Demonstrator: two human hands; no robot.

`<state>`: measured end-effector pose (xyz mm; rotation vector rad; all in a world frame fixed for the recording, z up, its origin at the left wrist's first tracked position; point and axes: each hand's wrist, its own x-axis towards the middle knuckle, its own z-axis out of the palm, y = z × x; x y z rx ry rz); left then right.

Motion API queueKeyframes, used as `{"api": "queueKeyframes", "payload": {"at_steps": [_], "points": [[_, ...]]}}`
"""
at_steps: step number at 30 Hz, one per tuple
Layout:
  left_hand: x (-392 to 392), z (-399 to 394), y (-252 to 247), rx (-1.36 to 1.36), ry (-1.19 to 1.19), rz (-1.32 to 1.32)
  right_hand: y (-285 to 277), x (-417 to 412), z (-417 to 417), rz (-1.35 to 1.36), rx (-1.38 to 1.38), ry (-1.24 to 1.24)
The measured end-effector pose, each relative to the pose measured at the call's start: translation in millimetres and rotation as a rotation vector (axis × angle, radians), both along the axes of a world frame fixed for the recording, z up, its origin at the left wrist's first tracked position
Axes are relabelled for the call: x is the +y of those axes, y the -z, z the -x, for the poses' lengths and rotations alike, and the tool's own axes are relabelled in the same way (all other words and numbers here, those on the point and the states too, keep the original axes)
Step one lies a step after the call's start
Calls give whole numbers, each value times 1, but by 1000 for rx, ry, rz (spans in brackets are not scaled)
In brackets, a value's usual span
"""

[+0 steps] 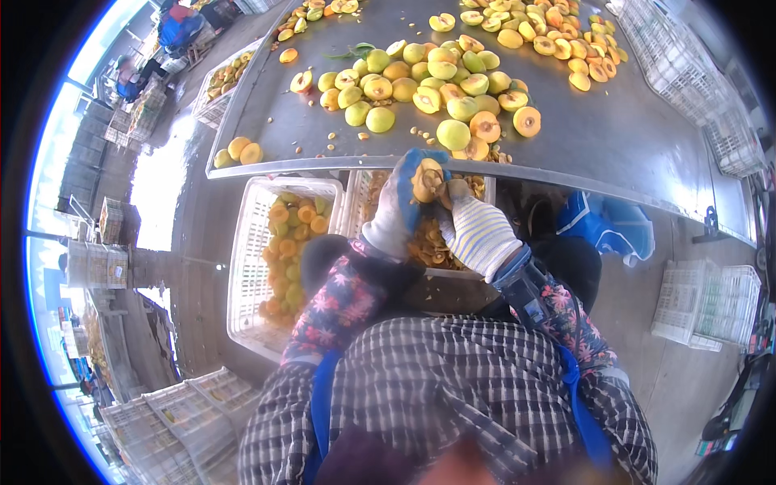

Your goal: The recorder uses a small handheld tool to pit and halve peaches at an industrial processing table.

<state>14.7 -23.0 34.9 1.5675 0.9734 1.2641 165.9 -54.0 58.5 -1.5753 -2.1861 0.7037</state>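
My left hand (pixel 397 206), in a white glove with blue coating, holds a yellow halved stone fruit (pixel 427 179), probably a peach, its torn brownish inside facing up. My right hand (pixel 482 233), in a striped knit glove with brown-stained fingers, is curled against the fruit's right side; whether a small tool sits in it is hidden. Both hands are just below the metal table's front edge (pixel 364 162). Under them stands a white plastic crate (pixel 354 197) with brown pits and scraps (pixel 433 245). On the table lies a pile of halved fruit (pixel 418 79).
At left, a white crate (pixel 245 260) holds fruit halves (pixel 291 242). More fruit (pixel 558 36) and loose pits (pixel 419 132) lie on the table. A blue bag (pixel 606 224) rests on the floor at right, near stacked crates (pixel 706 303). People (pixel 179 27) sit far left.
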Motion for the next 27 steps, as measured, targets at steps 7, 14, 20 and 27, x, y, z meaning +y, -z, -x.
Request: {"api": "queueKeyframes", "payload": {"at_steps": [7, 14, 20, 27], "points": [[-5, -2, -8, 44, -276, -92, 1, 7, -14, 71, 18, 37], [-2, 6, -11, -311, -25, 237, 3, 5, -15, -23, 67, 25], [5, 13, -4, -990, -45, 362, 4, 9, -23, 124, -179, 14], [10, 9, -2, -1009, 117, 464, -3, 12, -17, 209, -330, -35]]}}
